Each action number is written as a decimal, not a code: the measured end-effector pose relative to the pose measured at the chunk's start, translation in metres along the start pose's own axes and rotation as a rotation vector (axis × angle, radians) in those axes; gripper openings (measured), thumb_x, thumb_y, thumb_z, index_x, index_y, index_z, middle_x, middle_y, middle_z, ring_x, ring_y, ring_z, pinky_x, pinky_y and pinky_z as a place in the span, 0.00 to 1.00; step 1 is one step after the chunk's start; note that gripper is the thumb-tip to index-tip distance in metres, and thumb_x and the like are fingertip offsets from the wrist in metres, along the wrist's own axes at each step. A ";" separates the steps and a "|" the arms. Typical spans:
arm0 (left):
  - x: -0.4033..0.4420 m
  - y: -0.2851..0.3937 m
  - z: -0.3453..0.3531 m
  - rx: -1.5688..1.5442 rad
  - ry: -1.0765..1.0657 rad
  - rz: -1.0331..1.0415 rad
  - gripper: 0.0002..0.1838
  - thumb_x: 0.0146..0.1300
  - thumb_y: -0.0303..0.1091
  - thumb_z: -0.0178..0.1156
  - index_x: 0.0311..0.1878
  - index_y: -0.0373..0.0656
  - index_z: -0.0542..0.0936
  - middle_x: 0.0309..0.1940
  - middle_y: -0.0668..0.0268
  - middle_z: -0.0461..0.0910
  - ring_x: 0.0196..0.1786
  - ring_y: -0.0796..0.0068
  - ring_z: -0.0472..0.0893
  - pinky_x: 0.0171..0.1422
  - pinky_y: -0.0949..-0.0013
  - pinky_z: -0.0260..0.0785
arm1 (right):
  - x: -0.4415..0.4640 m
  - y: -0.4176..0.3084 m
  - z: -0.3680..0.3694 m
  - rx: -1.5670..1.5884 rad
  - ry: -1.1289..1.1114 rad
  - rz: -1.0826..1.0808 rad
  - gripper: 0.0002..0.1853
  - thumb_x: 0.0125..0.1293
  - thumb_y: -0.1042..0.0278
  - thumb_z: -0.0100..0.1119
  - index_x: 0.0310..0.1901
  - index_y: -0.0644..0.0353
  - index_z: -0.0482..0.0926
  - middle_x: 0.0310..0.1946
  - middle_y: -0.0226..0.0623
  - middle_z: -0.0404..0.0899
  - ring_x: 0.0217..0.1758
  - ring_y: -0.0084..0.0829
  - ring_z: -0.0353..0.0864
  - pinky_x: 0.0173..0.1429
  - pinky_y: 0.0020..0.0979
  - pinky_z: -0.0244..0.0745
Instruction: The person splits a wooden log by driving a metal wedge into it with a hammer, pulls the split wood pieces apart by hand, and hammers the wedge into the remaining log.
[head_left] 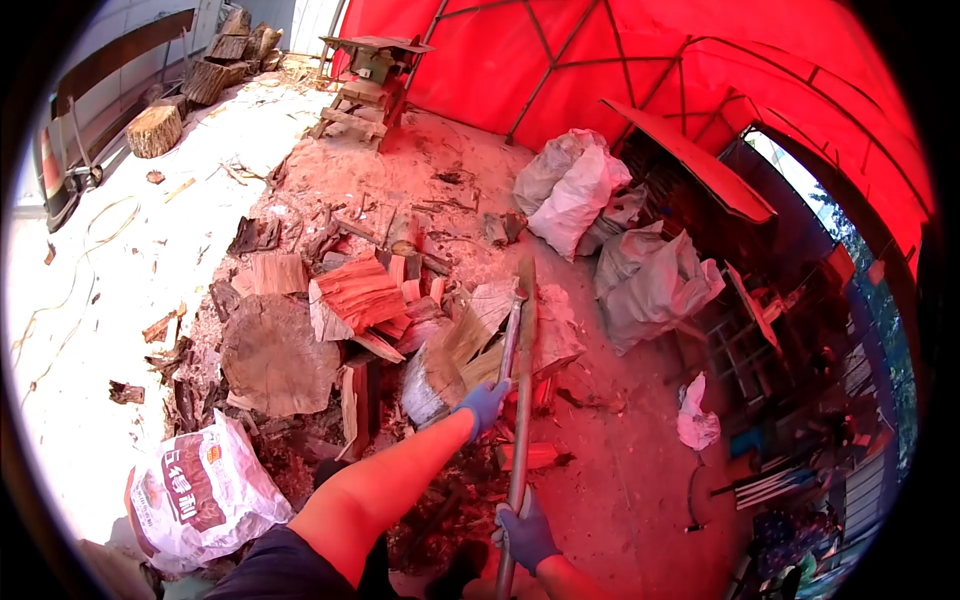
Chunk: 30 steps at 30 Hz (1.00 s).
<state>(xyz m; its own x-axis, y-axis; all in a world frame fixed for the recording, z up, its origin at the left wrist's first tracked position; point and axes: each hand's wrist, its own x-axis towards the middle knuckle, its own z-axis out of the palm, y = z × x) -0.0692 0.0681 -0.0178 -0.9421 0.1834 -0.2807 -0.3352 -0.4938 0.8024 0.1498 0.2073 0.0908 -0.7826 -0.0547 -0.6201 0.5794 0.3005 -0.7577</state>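
Left hand [484, 407] closed round the thin shaft [510, 345], your right hand [528, 535] gripping the long pole [522, 420] alongside. Split wood [362, 292] heaped ahead; broad round [278, 356] whole. Looks partway done.

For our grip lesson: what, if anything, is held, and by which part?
Left hand: a shorter rod, by its lower end. Right hand: a long pole, low on its shaft.

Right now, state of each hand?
Left hand: grip closed on the thinner bar, near its lower end.
Right hand: grip closed on the long pole, low on the shaft.
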 end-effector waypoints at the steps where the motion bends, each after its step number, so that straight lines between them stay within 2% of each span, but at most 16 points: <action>1: 0.000 -0.004 -0.003 -0.024 -0.009 -0.004 0.19 0.72 0.54 0.55 0.39 0.47 0.74 0.24 0.71 0.72 0.22 0.76 0.68 0.29 0.72 0.64 | 0.015 0.024 0.010 -0.196 0.183 -0.069 0.30 0.68 0.62 0.58 0.69 0.53 0.59 0.38 0.45 0.78 0.33 0.40 0.82 0.37 0.42 0.79; 2: 0.002 -0.006 -0.006 -0.048 -0.019 -0.005 0.16 0.72 0.49 0.57 0.36 0.46 0.75 0.22 0.73 0.69 0.22 0.78 0.67 0.31 0.73 0.64 | 0.027 0.042 0.019 -0.393 0.366 -0.141 0.31 0.67 0.55 0.59 0.67 0.56 0.61 0.43 0.53 0.81 0.41 0.52 0.85 0.45 0.48 0.79; 5: 0.010 -0.018 -0.003 0.025 -0.015 0.043 0.16 0.70 0.49 0.60 0.38 0.44 0.75 0.23 0.72 0.69 0.24 0.79 0.66 0.30 0.72 0.64 | 0.047 0.070 0.039 -0.598 0.609 -0.300 0.30 0.64 0.55 0.61 0.64 0.57 0.64 0.35 0.54 0.81 0.37 0.50 0.85 0.42 0.45 0.79; 8: -0.011 -0.002 0.006 0.209 0.106 -0.001 0.18 0.68 0.48 0.62 0.43 0.40 0.76 0.26 0.69 0.73 0.27 0.79 0.70 0.34 0.71 0.67 | 0.084 0.099 0.052 -0.574 0.670 -0.309 0.31 0.62 0.50 0.62 0.62 0.57 0.67 0.40 0.56 0.82 0.43 0.56 0.84 0.47 0.48 0.78; 9: -0.011 -0.002 0.006 0.220 0.101 -0.001 0.18 0.68 0.48 0.62 0.43 0.40 0.76 0.26 0.69 0.73 0.27 0.79 0.70 0.34 0.71 0.67 | 0.092 0.101 0.060 -0.490 0.642 -0.149 0.27 0.61 0.53 0.63 0.57 0.58 0.71 0.39 0.52 0.83 0.43 0.54 0.85 0.47 0.48 0.77; 11: -0.008 -0.006 -0.001 0.497 0.158 0.094 0.21 0.67 0.48 0.63 0.47 0.37 0.75 0.28 0.66 0.76 0.29 0.78 0.72 0.35 0.69 0.69 | 0.121 0.119 0.075 -0.385 0.644 -0.163 0.24 0.61 0.53 0.63 0.54 0.58 0.73 0.39 0.52 0.83 0.43 0.55 0.84 0.48 0.48 0.77; 12: -0.011 -0.001 0.000 0.517 0.153 0.102 0.21 0.67 0.48 0.63 0.47 0.37 0.75 0.28 0.66 0.76 0.29 0.78 0.72 0.35 0.69 0.69 | 0.146 0.136 0.081 -0.299 0.644 -0.181 0.21 0.61 0.54 0.63 0.50 0.59 0.75 0.38 0.51 0.83 0.44 0.55 0.84 0.48 0.48 0.77; 13: -0.018 0.004 0.003 0.484 0.141 0.080 0.22 0.67 0.48 0.62 0.49 0.36 0.75 0.29 0.66 0.76 0.30 0.77 0.73 0.35 0.68 0.69 | 0.176 0.165 0.089 -0.390 0.798 -0.264 0.17 0.59 0.56 0.66 0.41 0.62 0.77 0.32 0.49 0.83 0.35 0.49 0.85 0.41 0.46 0.78; 14: -0.019 0.008 0.006 0.449 0.128 0.058 0.23 0.68 0.48 0.62 0.50 0.35 0.74 0.29 0.66 0.76 0.30 0.77 0.74 0.35 0.67 0.69 | 0.221 0.198 0.087 -0.371 0.802 -0.269 0.17 0.59 0.56 0.66 0.41 0.62 0.77 0.32 0.49 0.83 0.35 0.49 0.85 0.41 0.46 0.78; 16: -0.008 -0.011 -0.003 0.532 0.139 0.102 0.21 0.69 0.48 0.60 0.49 0.37 0.74 0.31 0.65 0.76 0.31 0.78 0.74 0.34 0.67 0.70 | 0.289 0.256 0.090 -0.164 0.585 0.051 0.14 0.59 0.59 0.68 0.37 0.62 0.80 0.25 0.41 0.82 0.25 0.39 0.84 0.31 0.41 0.77; 19: -0.011 -0.003 -0.002 0.516 0.095 0.055 0.18 0.70 0.49 0.60 0.44 0.41 0.74 0.28 0.67 0.75 0.28 0.79 0.73 0.31 0.71 0.67 | 0.307 0.248 0.125 0.008 0.439 0.086 0.17 0.58 0.56 0.69 0.42 0.60 0.85 0.27 0.42 0.83 0.31 0.42 0.85 0.37 0.41 0.78; 20: -0.022 0.007 0.006 0.304 0.087 0.011 0.17 0.70 0.49 0.61 0.41 0.43 0.73 0.25 0.69 0.74 0.25 0.79 0.72 0.28 0.72 0.65 | 0.302 0.239 0.134 0.033 0.436 0.089 0.17 0.58 0.56 0.69 0.42 0.60 0.85 0.27 0.42 0.83 0.31 0.42 0.85 0.37 0.41 0.78; 22: -0.024 0.012 0.009 0.086 0.085 -0.052 0.17 0.70 0.49 0.62 0.39 0.45 0.72 0.23 0.71 0.72 0.22 0.80 0.71 0.24 0.73 0.62 | 0.260 0.216 0.134 0.487 0.090 -0.017 0.10 0.60 0.62 0.69 0.40 0.57 0.86 0.20 0.30 0.78 0.21 0.25 0.77 0.25 0.30 0.70; 23: -0.024 0.014 0.004 0.224 0.092 -0.015 0.17 0.69 0.49 0.63 0.38 0.46 0.71 0.21 0.72 0.71 0.20 0.80 0.69 0.23 0.73 0.61 | 0.217 0.181 0.127 0.468 0.145 0.006 0.05 0.64 0.66 0.66 0.38 0.55 0.85 0.19 0.23 0.74 0.16 0.17 0.69 0.20 0.25 0.61; 24: -0.024 0.017 0.001 0.366 0.091 0.026 0.17 0.68 0.49 0.64 0.37 0.47 0.71 0.20 0.74 0.69 0.18 0.80 0.68 0.21 0.73 0.59 | 0.187 0.167 0.118 0.478 0.151 0.017 0.05 0.64 0.66 0.66 0.38 0.55 0.85 0.19 0.23 0.74 0.16 0.17 0.69 0.20 0.25 0.61; 30: -0.027 0.035 0.014 0.212 0.060 0.018 0.18 0.67 0.51 0.64 0.37 0.48 0.71 0.21 0.74 0.70 0.19 0.81 0.70 0.23 0.74 0.63 | 0.130 0.161 0.030 0.331 0.259 -0.022 0.06 0.64 0.69 0.68 0.39 0.57 0.81 0.17 0.24 0.72 0.16 0.20 0.69 0.23 0.26 0.68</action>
<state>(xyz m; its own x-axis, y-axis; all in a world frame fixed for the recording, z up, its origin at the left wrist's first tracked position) -0.0551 0.0578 0.0256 -0.9488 0.1227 -0.2912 -0.3153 -0.3052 0.8986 0.1484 0.2199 -0.1180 -0.8023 0.1966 -0.5635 0.5710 -0.0221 -0.8207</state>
